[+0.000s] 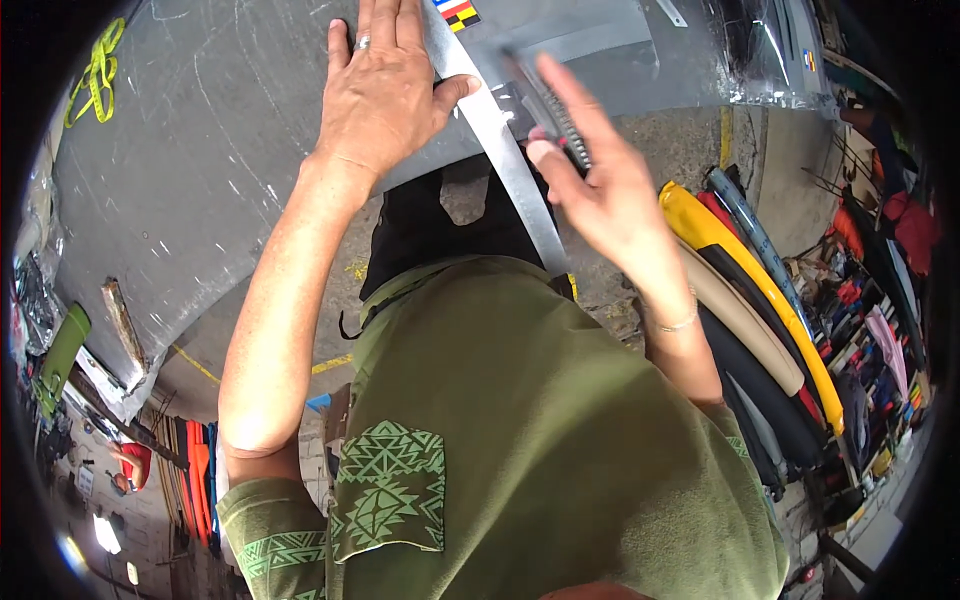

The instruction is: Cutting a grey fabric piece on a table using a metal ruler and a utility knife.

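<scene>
My left hand (385, 95) lies flat near the table's front edge, fingers stretched forward and thumb resting on a long metal ruler (497, 140). The ruler slants across the edge, its near end reaching past the table toward my waist. Just right of it, my right hand (610, 190) grips a dark utility knife (562, 115) with a ridged side. Motion blurs the knife's tip, so I cannot tell whether its blade touches anything. Beneath and beyond the knife lies a smooth grey sheet (600, 35), with a small colour-checkered patch (459, 14) by the ruler.
The scratched dark table (200, 170) curves around in front and to the left. A yellow tape measure (97, 75) lies at far left, a worn stick (123, 320) near the left edge. Rolls of material, including a yellow roll (760, 290), stand at right. Clear plastic (770, 85) covers the right edge.
</scene>
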`<action>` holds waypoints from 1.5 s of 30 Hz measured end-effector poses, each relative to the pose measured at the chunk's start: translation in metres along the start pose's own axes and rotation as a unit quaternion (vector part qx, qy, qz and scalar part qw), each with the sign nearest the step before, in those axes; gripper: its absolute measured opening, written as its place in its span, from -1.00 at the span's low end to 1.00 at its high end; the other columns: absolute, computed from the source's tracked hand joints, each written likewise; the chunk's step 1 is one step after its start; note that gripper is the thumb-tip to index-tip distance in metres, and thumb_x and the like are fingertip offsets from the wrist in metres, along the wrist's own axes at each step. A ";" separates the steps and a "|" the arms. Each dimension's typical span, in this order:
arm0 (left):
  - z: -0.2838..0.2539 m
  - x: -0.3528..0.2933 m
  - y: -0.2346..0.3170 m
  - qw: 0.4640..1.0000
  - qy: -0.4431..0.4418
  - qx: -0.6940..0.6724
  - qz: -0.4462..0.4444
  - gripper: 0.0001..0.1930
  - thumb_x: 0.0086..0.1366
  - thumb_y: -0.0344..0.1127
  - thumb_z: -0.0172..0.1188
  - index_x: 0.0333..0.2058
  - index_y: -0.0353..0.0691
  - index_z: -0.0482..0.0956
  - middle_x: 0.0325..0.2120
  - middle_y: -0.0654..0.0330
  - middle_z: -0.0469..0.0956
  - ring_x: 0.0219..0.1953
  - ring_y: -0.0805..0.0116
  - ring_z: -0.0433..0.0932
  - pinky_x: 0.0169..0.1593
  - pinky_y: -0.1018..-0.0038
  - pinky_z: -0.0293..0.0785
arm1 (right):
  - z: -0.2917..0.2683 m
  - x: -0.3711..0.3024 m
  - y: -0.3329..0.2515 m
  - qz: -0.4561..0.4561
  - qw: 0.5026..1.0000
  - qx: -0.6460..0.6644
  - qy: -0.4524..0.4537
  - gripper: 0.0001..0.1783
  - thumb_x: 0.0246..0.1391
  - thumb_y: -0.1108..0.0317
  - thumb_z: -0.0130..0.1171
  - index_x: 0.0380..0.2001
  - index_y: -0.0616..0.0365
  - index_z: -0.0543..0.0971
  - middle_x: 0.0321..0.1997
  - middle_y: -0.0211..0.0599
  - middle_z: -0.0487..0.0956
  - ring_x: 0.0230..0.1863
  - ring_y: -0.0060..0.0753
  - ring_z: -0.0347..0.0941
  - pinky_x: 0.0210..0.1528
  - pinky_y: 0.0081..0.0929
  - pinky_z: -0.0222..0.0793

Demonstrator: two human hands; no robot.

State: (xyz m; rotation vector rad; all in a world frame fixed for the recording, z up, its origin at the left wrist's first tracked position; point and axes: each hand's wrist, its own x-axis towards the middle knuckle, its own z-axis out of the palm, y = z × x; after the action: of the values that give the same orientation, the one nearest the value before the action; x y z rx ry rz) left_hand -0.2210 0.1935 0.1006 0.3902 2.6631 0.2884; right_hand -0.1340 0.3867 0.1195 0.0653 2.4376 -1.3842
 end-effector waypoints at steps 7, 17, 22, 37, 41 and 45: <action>0.001 -0.004 0.002 1.000 0.002 -0.005 -0.029 0.01 0.24 -0.02 0.34 0.41 -0.53 -0.01 0.45 -0.31 -0.04 0.54 -0.19 -0.13 0.52 -0.09 -0.15 | -0.086 0.034 -0.019 -0.021 0.811 0.553 -0.190 -0.35 0.33 0.26 0.14 0.38 0.31 0.27 0.28 0.18 0.47 0.13 -0.07 0.60 0.08 -0.31 0.61; 0.003 -0.006 0.001 0.997 -0.016 -0.014 -0.068 0.04 0.23 0.02 0.33 0.45 -0.45 -0.07 0.49 -0.22 -0.11 0.56 -0.14 -0.20 0.52 -0.14 -0.20 | -0.066 0.082 -0.026 -0.153 0.987 -0.012 0.049 -0.64 0.14 0.28 0.41 -0.09 0.32 0.66 -0.35 -0.30 0.64 -0.35 -0.71 0.49 -0.29 -0.63 0.41; 0.000 -0.004 0.005 0.997 -0.015 -0.012 -0.068 0.05 0.23 0.02 0.34 0.45 -0.45 -0.07 0.49 -0.21 -0.10 0.55 -0.13 -0.20 0.52 -0.14 -0.20 | -0.019 0.114 -0.039 -0.154 0.942 0.298 0.013 -0.40 0.34 0.40 0.14 0.37 0.27 0.24 -0.32 -0.39 0.56 -0.48 -0.64 0.46 -0.40 -0.63 0.43; -0.008 -0.001 0.015 0.996 -0.024 -0.034 -0.079 0.10 0.19 -0.03 0.39 0.48 -0.36 -0.14 0.49 -0.14 -0.08 0.55 -0.14 -0.17 0.52 -0.14 -0.19 | 0.059 0.176 0.004 -0.030 0.885 0.455 -0.098 -0.30 0.44 -0.27 -0.24 -0.03 0.25 0.47 -0.60 -0.49 0.36 -0.80 -0.63 0.17 -0.79 -0.61 0.11; 0.000 -0.001 0.009 0.997 -0.010 -0.031 -0.075 0.10 0.19 -0.04 0.39 0.48 -0.35 -0.14 0.49 -0.14 -0.07 0.55 -0.14 -0.17 0.52 -0.14 -0.19 | 0.059 0.176 -0.001 -0.017 0.885 0.455 -0.094 -0.30 0.44 -0.27 -0.24 -0.03 0.23 0.48 -0.61 -0.49 0.35 -0.80 -0.63 0.17 -0.79 -0.60 0.11; -0.006 -0.001 0.015 0.996 -0.013 -0.047 -0.071 0.09 0.20 -0.05 0.39 0.48 -0.34 -0.14 0.49 -0.14 -0.06 0.55 -0.13 -0.17 0.52 -0.13 -0.19 | 0.057 0.175 0.003 -0.040 0.886 0.453 -0.090 -0.29 0.44 -0.27 -0.24 -0.04 0.25 0.49 -0.62 -0.48 0.35 -0.80 -0.61 0.17 -0.78 -0.58 0.12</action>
State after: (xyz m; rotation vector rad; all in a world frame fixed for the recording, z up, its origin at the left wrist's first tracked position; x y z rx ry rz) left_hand -0.2192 0.2062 0.1099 0.1720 2.6246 0.3588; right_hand -0.2834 0.3180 0.0361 0.0527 1.4694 -2.3207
